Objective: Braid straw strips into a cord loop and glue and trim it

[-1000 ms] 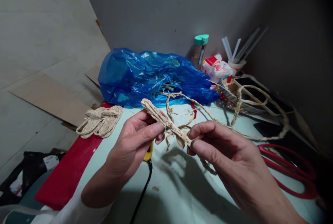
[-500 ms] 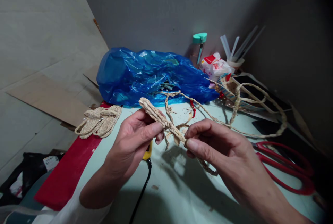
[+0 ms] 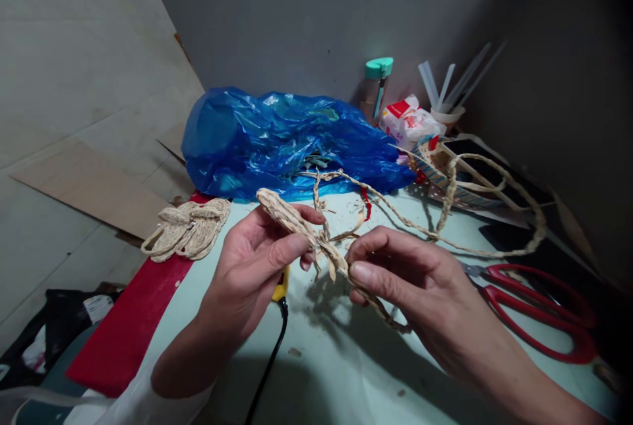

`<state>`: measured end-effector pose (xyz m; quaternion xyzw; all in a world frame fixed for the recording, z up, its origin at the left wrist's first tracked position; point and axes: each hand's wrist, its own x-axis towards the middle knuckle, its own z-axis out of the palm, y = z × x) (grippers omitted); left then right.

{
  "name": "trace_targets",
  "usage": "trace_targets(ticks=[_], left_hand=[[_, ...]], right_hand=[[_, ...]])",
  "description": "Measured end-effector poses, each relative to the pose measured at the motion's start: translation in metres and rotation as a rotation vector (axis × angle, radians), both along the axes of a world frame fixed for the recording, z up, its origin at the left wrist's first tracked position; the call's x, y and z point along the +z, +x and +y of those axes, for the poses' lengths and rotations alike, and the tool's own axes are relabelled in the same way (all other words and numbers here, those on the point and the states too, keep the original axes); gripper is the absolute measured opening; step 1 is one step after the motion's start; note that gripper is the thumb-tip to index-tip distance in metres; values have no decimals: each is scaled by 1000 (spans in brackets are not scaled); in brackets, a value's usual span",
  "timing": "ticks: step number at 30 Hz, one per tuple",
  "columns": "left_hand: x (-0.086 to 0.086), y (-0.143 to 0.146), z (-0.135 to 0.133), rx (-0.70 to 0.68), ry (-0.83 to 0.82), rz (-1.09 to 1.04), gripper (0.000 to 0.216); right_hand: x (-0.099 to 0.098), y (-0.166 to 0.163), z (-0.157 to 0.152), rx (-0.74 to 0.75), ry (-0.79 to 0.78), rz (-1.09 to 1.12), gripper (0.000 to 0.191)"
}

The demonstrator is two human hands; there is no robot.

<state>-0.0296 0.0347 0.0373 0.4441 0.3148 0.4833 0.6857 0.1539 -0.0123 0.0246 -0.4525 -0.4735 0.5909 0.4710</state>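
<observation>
A looped bundle of braided straw cord (image 3: 287, 214) is held above the table between both hands. My left hand (image 3: 262, 260) pinches the folded loops between thumb and fingers. Lower down, my right hand (image 3: 405, 280) grips the narrower end, where loose strands stick out near the fingers. From there a braided tail (image 3: 388, 319) hangs below the right hand. A longer straw braid (image 3: 395, 214) runs behind the hands and curls into a big loop at the right. On the left lies a woven straw piece of several loops (image 3: 190, 230).
Red-handled scissors (image 3: 539, 306) lie right of my right hand. A blue plastic bag (image 3: 277, 141) sits along the wall. Behind my left hand is a yellow tool (image 3: 281, 286) with a black cord. A cup of translucent sticks (image 3: 448, 115) and a teal-lidded jar (image 3: 378, 82) stand at the back.
Both hands have shifted slightly to the left with the straw bundle. The bundle is turned a little, and its loose strands show more between the hands.
</observation>
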Motion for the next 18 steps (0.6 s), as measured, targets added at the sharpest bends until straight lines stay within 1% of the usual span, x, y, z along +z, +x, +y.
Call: trace_targets(ticks=[7,13,16,18], left_hand=[[3,2,-3,-24,5,9,8],[0,2,-2,-19,38,-4,6],[-3,2,-1,9,48,-13,8],[-4,3,-1,41,46,-30,9]], right_hand=[[3,3,1,105,-93,69,19],[4,4,2,130,-152,92,17],[5,3,3,115,-115,30,18],[6,1,1,69,-3,-135,15]])
